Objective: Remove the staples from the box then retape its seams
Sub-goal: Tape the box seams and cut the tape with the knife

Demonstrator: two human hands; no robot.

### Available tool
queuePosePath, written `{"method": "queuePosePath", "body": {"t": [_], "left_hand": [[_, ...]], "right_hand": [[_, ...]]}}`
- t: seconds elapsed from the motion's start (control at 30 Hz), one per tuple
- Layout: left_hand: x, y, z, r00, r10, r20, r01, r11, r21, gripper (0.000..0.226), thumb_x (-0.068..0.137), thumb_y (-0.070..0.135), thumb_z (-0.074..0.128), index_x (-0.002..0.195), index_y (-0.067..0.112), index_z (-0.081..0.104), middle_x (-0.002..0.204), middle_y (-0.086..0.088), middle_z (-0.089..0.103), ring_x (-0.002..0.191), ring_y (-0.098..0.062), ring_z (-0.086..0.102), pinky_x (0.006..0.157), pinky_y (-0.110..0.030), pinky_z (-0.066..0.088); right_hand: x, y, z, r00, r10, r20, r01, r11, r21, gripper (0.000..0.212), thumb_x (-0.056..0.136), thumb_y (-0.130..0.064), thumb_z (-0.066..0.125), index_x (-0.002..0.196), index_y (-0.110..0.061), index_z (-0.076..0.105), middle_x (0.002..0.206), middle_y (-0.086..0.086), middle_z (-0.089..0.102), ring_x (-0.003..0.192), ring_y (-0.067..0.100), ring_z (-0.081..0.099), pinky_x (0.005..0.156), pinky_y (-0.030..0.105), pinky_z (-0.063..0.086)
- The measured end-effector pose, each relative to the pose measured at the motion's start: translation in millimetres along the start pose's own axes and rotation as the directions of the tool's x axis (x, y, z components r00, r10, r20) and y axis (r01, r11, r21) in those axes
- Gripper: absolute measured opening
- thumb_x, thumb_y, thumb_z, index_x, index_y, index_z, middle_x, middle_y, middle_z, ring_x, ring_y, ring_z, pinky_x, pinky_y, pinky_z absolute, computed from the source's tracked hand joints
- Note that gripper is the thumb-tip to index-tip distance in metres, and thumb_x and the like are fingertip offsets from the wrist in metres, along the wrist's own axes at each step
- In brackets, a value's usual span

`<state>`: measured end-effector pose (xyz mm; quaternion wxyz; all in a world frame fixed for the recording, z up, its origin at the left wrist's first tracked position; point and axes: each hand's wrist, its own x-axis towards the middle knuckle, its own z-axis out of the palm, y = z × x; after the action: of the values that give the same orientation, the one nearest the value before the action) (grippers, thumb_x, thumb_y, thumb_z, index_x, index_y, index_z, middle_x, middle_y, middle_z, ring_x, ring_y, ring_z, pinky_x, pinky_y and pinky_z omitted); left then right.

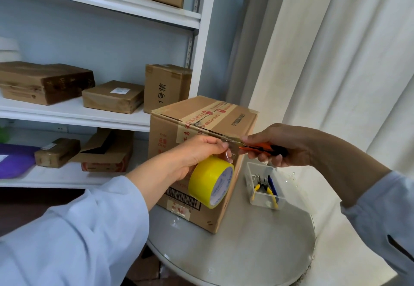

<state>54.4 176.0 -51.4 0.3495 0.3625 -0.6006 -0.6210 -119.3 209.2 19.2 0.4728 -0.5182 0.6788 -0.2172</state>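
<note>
A brown cardboard box [197, 120] with printed old tape across its top stands on a round white table [257, 252]. My left hand [197, 153] pinches the free end of clear tape at the box's near top edge, and the yellow tape roll [210, 181] hangs below it against the box's front corner. My right hand [284, 144] grips orange-handled scissors [257, 146], whose blades meet the tape strip right beside my left fingertips.
A clear plastic tray [266, 198] to the right of the box holds yellow-handled pliers and a blue tool. White shelving [89, 115] with several cardboard boxes stands behind and to the left. A white curtain [347, 61] hangs on the right.
</note>
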Motion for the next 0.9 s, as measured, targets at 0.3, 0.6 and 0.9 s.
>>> {"method": "queuePosePath", "body": {"t": [0.3, 0.6, 0.9], "left_hand": [[3, 0, -5, 0.999, -0.024, 0.026, 0.024, 1.000, 0.011, 0.018, 0.094, 0.016, 0.056, 0.080, 0.008, 0.065, 0.075, -0.006, 0.071, 0.059, -0.008, 0.067, 0.055, -0.017, 0.054], [9, 1, -9, 1.000, -0.010, -0.014, 0.011, 0.993, 0.116, 0.015, 0.092, 0.012, 0.059, 0.080, 0.012, 0.067, 0.071, -0.001, 0.070, 0.065, -0.011, 0.065, 0.066, -0.022, 0.054], [6, 4, -14, 0.999, -0.034, 0.005, 0.032, 0.984, 0.173, 0.014, 0.093, 0.012, 0.056, 0.082, 0.010, 0.065, 0.086, -0.011, 0.068, 0.078, -0.019, 0.064, 0.077, -0.027, 0.052]], "right_hand": [[2, 7, 12, 0.997, -0.020, -0.079, 0.027, 0.995, 0.093, 0.032, 0.087, -0.031, 0.067, 0.104, -0.004, 0.068, 0.062, 0.000, 0.064, 0.044, 0.004, 0.047, 0.032, 0.012, 0.032], [5, 17, 36, 0.996, 0.048, -0.079, -0.014, 0.924, 0.381, 0.022, 0.086, -0.033, 0.066, 0.086, -0.011, 0.065, 0.057, -0.003, 0.058, 0.037, 0.003, 0.042, 0.030, 0.010, 0.025], [-14, 12, 29, 0.971, -0.136, -0.196, 0.146, 0.989, 0.039, 0.018, 0.086, -0.028, 0.069, 0.094, -0.012, 0.068, 0.069, 0.003, 0.067, 0.040, 0.004, 0.044, 0.035, 0.013, 0.027]]}}
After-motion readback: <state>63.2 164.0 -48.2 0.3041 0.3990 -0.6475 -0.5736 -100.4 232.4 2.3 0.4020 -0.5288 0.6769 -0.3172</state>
